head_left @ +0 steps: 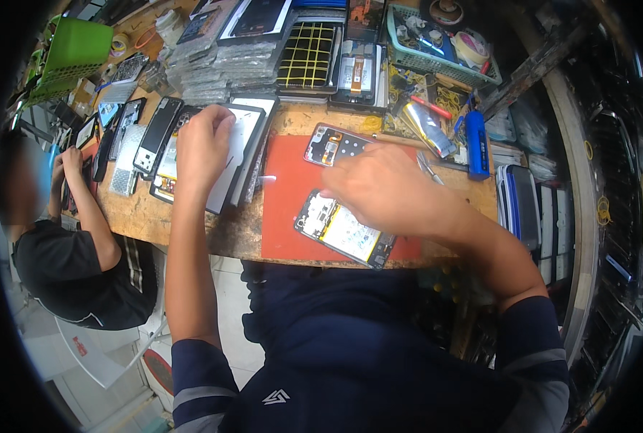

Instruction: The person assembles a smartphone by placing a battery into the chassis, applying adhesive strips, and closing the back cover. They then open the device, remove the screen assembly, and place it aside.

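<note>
On the red mat [285, 209] lies an opened phone [350, 232], its board and its white battery with yellow edges exposed. My right hand [379, 184] is closed just over the phone's upper edge, knuckles up. What its fingers hold, if anything, is hidden beneath it. Beyond that hand rests a phone back part [333, 146] with a flex cable and a dotted dark panel. My left hand [204, 148] hovers by a stack of phone parts [245, 148], fingers curled together. Whether something small sits in them cannot be made out.
A blue cylinder [477, 144], a screwdriver-like wooden handle [401, 141] and tweezers [429, 167] lie to the right. Stacked bubble-wrapped packs [220, 68] and a pale green basket [444, 65] stand behind. At left, another person [76, 267] works at the bench.
</note>
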Motion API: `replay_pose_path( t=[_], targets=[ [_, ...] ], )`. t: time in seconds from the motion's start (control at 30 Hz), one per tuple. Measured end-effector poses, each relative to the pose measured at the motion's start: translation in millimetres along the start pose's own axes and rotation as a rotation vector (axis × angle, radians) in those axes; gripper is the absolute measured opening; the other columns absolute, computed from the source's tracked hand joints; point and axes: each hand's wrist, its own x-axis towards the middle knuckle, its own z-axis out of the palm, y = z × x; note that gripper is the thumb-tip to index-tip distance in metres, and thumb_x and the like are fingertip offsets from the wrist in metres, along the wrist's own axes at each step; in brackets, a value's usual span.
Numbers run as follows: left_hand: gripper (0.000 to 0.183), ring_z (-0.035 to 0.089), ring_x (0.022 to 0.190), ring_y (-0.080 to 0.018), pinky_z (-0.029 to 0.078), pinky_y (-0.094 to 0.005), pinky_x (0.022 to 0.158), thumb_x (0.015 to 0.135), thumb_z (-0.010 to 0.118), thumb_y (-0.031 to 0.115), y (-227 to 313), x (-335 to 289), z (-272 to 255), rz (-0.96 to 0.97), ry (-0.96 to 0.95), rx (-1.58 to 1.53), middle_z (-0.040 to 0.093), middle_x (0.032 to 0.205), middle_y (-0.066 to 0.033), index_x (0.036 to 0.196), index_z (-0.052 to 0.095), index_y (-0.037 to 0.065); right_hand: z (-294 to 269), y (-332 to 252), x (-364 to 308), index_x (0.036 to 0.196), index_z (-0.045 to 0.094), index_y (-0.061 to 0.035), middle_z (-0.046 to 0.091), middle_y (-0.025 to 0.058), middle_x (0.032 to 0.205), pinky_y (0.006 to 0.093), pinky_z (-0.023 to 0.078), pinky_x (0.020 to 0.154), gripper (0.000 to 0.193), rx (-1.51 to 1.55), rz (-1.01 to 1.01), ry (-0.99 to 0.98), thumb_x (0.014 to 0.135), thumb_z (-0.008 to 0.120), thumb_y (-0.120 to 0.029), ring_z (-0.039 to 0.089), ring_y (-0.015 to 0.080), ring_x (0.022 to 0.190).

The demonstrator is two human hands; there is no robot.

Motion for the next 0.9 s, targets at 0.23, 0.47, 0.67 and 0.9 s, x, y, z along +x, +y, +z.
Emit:
replay_pose_path(
  t=[0.23, 0.47, 0.67, 0.9],
  targets=[
    [0.02, 0.075, 0.093, -0.0396, 0.056, -0.0494, 0.082, 0.098, 0.073, 0.023, 1, 13, 9, 0.079, -0.04, 0.233, 0.079, 0.095, -0.0177, 0.104, 0.078, 0.005, -5, 2, -7, 0.103, 0.062, 0.0005, 0.068, 0.0222, 0.101, 0.0532, 0.056, 0.078, 0.015, -0.014, 0.015, -0.118, 0.089, 0.065, 0.002, 0.073, 0.0412, 0.089],
    [0.015, 0.074, 0.087, -0.0344, 0.056, -0.0455, 0.078, 0.097, 0.069, 0.014, 13, 16, 7, 0.114, -0.057, 0.184, 0.076, 0.091, -0.0172, 0.1, 0.072, 0.0, -2, -3, -1, 0.104, 0.057, 0.0011, 0.066, 0.0231, 0.102, 0.0554, 0.057, 0.077, 0.022, 0.036, 0.061, -0.136, 0.085, 0.066, 0.005, 0.074, 0.0421, 0.087],
    [0.01, 0.072, 0.08, -0.0281, 0.057, -0.0381, 0.074, 0.089, 0.074, -0.004, 49, -48, 2, 0.318, 0.136, -0.231, 0.071, 0.089, -0.0143, 0.094, 0.064, -0.001, 2, -4, -1, 0.106, 0.057, 0.001, 0.067, 0.0234, 0.105, 0.054, 0.057, 0.079, 0.029, 0.09, 0.064, -0.045, 0.08, 0.067, 0.009, 0.073, 0.0425, 0.095],
    [0.011, 0.073, 0.081, -0.0256, 0.058, -0.0366, 0.073, 0.092, 0.075, -0.002, 43, -108, 37, 0.101, 0.114, -0.365, 0.073, 0.094, -0.0125, 0.101, 0.069, 0.0, 14, 18, 5, 0.114, 0.063, 0.0019, 0.069, 0.0233, 0.103, 0.0537, 0.055, 0.087, 0.025, 0.315, 0.079, 0.201, 0.09, 0.068, 0.003, 0.069, 0.0451, 0.099]
  ],
)
